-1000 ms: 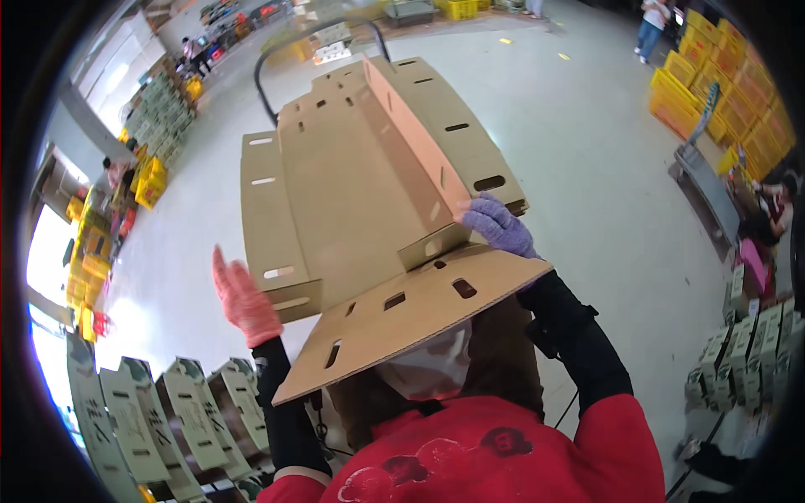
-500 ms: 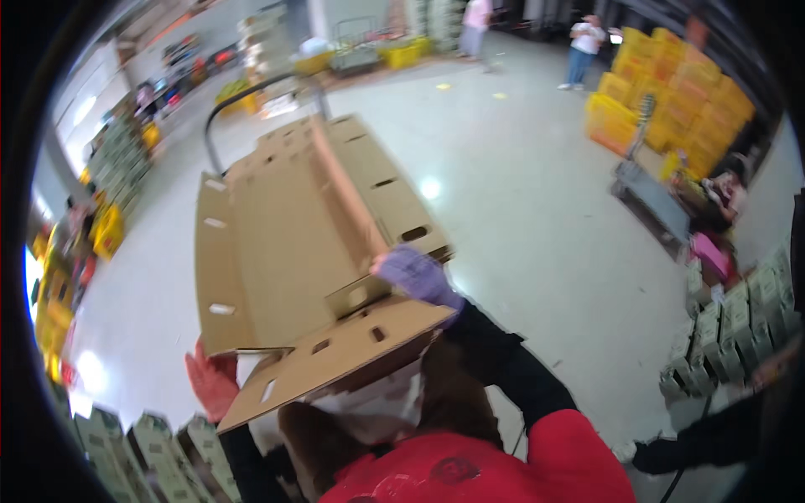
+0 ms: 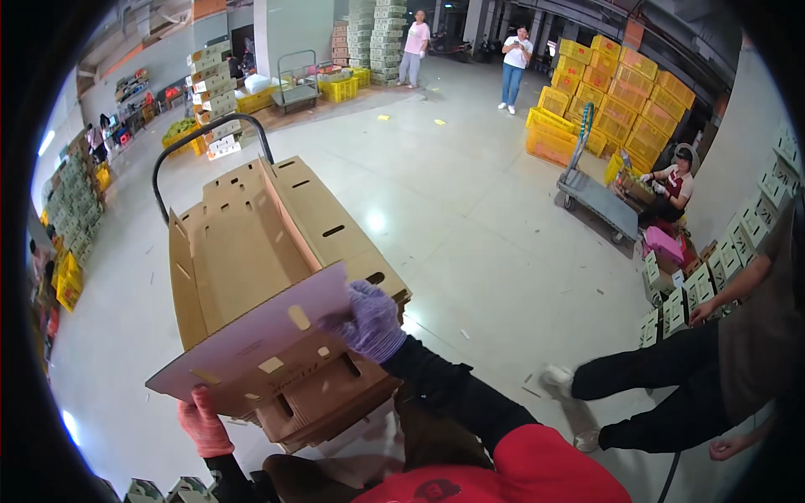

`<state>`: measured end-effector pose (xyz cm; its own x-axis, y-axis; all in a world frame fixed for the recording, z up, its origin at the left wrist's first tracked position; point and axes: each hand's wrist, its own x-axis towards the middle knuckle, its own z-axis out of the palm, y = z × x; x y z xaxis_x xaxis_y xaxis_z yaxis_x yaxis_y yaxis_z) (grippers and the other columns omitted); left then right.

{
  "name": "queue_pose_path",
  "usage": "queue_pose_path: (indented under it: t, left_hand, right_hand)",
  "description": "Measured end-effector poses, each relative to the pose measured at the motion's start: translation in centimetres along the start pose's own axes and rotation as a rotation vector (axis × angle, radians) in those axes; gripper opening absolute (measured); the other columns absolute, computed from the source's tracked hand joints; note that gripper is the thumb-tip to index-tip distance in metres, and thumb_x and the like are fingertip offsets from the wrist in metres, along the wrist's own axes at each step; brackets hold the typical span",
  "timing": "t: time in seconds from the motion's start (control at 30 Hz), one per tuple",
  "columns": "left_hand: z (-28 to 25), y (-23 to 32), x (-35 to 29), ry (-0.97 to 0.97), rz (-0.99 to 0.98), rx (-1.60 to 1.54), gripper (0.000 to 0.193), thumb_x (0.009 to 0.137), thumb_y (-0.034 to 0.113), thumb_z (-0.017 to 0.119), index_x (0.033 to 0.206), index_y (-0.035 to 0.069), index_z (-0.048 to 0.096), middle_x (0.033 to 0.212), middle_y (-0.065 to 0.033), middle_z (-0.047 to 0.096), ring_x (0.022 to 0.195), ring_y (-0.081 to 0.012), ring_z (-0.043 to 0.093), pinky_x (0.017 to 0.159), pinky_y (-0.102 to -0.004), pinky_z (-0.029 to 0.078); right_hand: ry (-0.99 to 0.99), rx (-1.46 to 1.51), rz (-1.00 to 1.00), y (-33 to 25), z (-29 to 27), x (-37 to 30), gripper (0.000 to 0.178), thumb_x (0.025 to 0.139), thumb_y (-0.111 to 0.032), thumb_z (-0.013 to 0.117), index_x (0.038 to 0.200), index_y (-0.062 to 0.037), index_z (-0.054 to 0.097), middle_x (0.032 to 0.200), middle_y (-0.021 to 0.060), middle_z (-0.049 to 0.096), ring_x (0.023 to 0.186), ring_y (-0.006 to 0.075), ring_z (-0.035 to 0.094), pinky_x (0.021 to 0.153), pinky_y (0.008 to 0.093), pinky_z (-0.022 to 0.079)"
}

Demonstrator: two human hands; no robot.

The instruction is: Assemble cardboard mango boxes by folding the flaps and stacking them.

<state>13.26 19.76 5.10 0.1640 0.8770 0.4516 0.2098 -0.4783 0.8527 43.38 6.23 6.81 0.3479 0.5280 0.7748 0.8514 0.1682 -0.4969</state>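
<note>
- Right hand in a purple glove [image 3: 371,323]: fingers grasping the right end of the raised, slotted cardboard flap [image 3: 243,337].
- Left hand in a coral glove [image 3: 205,425]: at the flap's lower left edge; cannot tell whether its fingers grip.
- Carton blank [image 3: 243,277]: atop the cardboard stack [image 3: 345,398], flap along the stack's near edge.

The cardboard blank [image 3: 239,272] lies on the stack of blanks [image 3: 323,398], directly before the person [image 3: 537,465]. Behind the stack rises the cart handle [image 3: 243,116]. At right stands a platform trolley [image 3: 599,204], and crates [image 3: 620,101] are piled behind it.
</note>
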Motion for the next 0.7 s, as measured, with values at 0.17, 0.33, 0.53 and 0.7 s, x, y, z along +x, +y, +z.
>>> queue_pose_path:
  t: [0.17, 0.33, 0.53, 0.7]
  left_hand:
    - [0.1, -0.2, 3.6, -0.119, -0.326, 0.402, 0.029, 0.086, 0.027, 0.061, 0.095, -0.001, 0.061, 0.086, -0.0059, 0.060, 0.077, -0.0104, 0.050, 0.065, -0.0267, 0.041]
    - [2.8, 0.8, 3.4, 0.153, 0.300, 0.502, 0.049, 0.077, 0.017, 0.066, 0.122, 0.004, 0.051, 0.126, -0.0168, 0.047, 0.115, -0.0286, 0.046, 0.096, -0.0367, 0.037]
    - [4.1, 7.5, 2.5, -0.620, 0.575, 0.929, 0.073, 0.065, 0.037, 0.074, 0.125, 0.006, 0.049, 0.130, -0.0224, 0.044, 0.124, -0.0383, 0.039, 0.106, -0.0495, 0.027]
    - [2.7, 6.1, -1.5, -0.568, 0.604, 0.898, 0.066, 0.051, 0.023, 0.080, 0.112, 0.009, 0.057, 0.114, -0.0212, 0.054, 0.102, -0.0383, 0.054, 0.093, -0.0465, 0.042]
  right_hand:
    - [-0.225, -0.235, 0.354, -0.5, 1.0, 2.0, 0.040, 0.080, -0.041, 0.063, 0.098, -0.0057, 0.062, 0.077, 0.0111, 0.061, 0.076, 0.0286, 0.060, 0.070, 0.0375, 0.048]
    - [-0.102, -0.633, -0.024, -0.9, 2.1, 1.9, 0.065, 0.084, -0.037, 0.056, 0.140, -0.0144, 0.032, 0.124, 0.0190, 0.051, 0.113, 0.0349, 0.049, 0.100, 0.0562, 0.026]
    - [-0.564, -0.473, -0.315, 0.1, 1.3, 2.3, 0.065, 0.086, -0.052, 0.047, 0.135, -0.0107, 0.038, 0.130, 0.0197, 0.046, 0.121, 0.0348, 0.043, 0.107, 0.0543, 0.020]
    - [-0.707, -0.766, -0.477, -2.3, -0.2, -1.4, 0.044, 0.083, -0.029, 0.050, 0.122, -0.0070, 0.050, 0.115, 0.0173, 0.055, 0.099, 0.0286, 0.059, 0.105, 0.0540, 0.025]
